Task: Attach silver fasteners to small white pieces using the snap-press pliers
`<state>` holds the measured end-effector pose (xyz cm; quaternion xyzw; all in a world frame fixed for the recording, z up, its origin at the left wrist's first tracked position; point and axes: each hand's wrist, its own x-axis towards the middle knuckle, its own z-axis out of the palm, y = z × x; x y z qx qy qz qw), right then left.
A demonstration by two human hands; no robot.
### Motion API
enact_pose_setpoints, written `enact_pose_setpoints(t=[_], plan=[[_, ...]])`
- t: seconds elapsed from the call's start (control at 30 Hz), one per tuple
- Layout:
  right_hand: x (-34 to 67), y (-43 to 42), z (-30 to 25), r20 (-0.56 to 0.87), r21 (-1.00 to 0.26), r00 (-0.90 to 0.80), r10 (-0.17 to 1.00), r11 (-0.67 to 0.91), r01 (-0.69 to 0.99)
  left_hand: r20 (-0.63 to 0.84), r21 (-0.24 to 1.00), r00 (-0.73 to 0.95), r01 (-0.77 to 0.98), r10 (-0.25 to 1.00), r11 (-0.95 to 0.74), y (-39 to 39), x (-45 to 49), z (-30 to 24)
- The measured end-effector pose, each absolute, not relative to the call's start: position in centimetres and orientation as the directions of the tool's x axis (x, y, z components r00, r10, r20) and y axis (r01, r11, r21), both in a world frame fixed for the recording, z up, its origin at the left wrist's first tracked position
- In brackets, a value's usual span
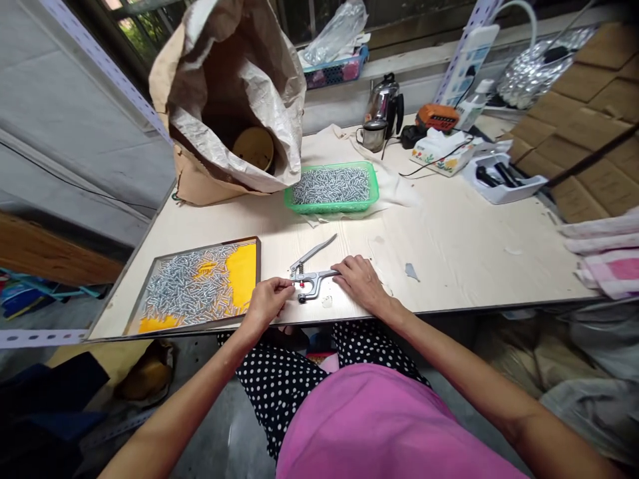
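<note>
Metal snap pliers (310, 269) lie near the table's front edge, their handles spread apart. My right hand (360, 281) rests on the lower handle, fingers curled over it. My left hand (269, 299) is pinched at the pliers' jaw, where a small red part shows; what the fingertips hold is too small to name. To the left lies a yellow tray (244, 266) with a wooden frame, covered in several small silver metal pieces. A green basket (374, 193) full of the same silver pieces stands behind the pliers.
A large open paper sack (234, 80) stands at the back left. A kettle (384, 103), a metal cup (372, 135), a tissue pack (442, 152) and a white tray (504, 179) sit at the back right. Folded cloths (609, 256) lie at the right edge.
</note>
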<state>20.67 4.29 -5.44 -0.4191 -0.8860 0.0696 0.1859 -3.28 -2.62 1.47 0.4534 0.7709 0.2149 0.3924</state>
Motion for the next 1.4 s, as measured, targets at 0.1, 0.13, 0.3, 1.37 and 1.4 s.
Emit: enact_pose_setpoints(t=[0.1,0.13,0.3,1.37,1.4], plan=[[20.7,4.3,-5.5,0.273,-0.29,-0.577,0.77,0.638,0.713,-0.443,0.739,-0.274,0.428,0.854,0.521,-2.2,-2.6,0.4],[20.6,4.3,-5.5,0.273,-0.291,-0.576,0.77,0.637,0.714,-0.454,0.748,-0.276,0.399,0.847,0.531,-2.1,-2.5,0.3],[20.4,4.4,-5.4,0.249,-0.287,-0.565,0.787,0.617,0.733,-0.583,0.723,-0.233,0.288,0.778,0.628,-1.8,-2.4,0.8],[16.7,13.9,-2.1,0.117,-0.088,-0.836,0.537,0.844,0.529,-0.754,0.621,-0.03,0.292,0.656,0.728,-0.4,-2.9,1.2],[16.5,14.1,-2.2,0.112,-0.071,-0.852,0.511,0.86,0.506,-0.753,0.623,-0.024,0.294,0.657,0.725,-0.5,-2.8,1.2]])
